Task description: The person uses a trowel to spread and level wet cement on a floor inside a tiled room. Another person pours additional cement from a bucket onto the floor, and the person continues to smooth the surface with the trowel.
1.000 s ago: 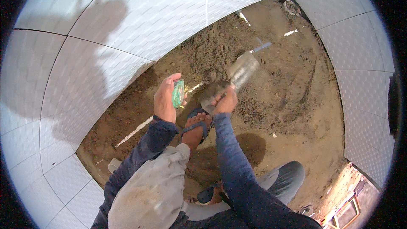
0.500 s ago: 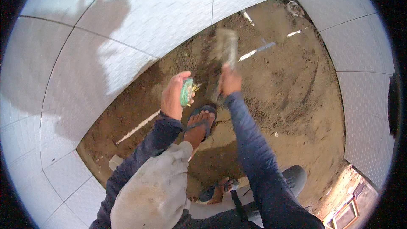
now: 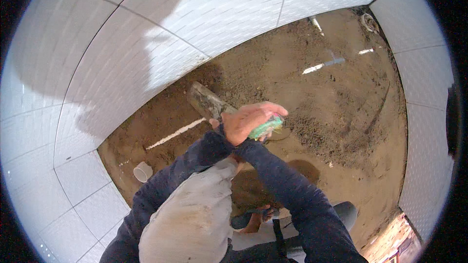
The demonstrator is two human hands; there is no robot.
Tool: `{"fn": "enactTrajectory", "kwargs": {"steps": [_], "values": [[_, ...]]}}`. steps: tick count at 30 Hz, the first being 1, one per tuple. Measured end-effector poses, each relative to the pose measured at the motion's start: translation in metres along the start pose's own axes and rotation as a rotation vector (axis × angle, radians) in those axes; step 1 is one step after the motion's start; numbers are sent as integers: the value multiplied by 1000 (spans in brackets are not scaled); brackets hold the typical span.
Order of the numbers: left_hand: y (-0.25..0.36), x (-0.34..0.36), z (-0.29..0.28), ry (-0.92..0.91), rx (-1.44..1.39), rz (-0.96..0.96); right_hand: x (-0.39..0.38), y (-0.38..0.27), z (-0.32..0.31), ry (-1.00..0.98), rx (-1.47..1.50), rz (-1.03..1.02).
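Observation:
My left hand [image 3: 243, 125] is closed around a green wrapped bundle [image 3: 267, 127] with yellowish strands sticking out, held above the sandy floor. Beneath it my right forearm crosses to the left, so most of my right hand [image 3: 214, 123] is hidden behind my left hand and wrist. From there a long, flat grey tool [image 3: 204, 98], like a plastering float, reaches toward the base of the tiled wall on the left. Its face is smeared with dirt, and its grip is covered.
White tiled walls [image 3: 229, 0] bound the sandy floor [image 3: 341, 131]. White pipe pieces [image 3: 176, 133] lie partly sunk in the sand. A pale pipe stub [image 3: 143, 171] stands at the near left, and a round white fitting [image 3: 369, 23] sits in the far right corner.
My right hand has swung the float leftward and down, its arm now crossing under my left wrist. My left hand has moved right with the green bundle. The view has shifted slightly.

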State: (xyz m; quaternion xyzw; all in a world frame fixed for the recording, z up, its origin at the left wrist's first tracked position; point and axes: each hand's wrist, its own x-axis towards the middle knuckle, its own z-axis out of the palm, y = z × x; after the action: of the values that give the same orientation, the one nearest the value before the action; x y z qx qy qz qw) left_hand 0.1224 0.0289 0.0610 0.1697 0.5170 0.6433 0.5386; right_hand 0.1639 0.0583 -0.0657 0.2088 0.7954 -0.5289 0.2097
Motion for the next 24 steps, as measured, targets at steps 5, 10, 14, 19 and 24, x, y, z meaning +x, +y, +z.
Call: {"fn": "enactTrajectory", "kwargs": {"steps": [5, 10, 14, 19, 24], "values": [[2, -3, 1, -85, 4, 22, 6, -12, -65, 69, -329, -14], [2, -12, -3, -114, 84, 36, 21, 19, -147, 279, -490, 17], [8, -12, 5, -133, 125, -42, 39, 53, -227, 419, -563, 4], [1, -8, 7, -150, 124, -61, 43, 116, -318, 607, -432, 208], [5, -4, 5, -145, 133, -108, -2, 175, -323, 925, -91, 453]]}}
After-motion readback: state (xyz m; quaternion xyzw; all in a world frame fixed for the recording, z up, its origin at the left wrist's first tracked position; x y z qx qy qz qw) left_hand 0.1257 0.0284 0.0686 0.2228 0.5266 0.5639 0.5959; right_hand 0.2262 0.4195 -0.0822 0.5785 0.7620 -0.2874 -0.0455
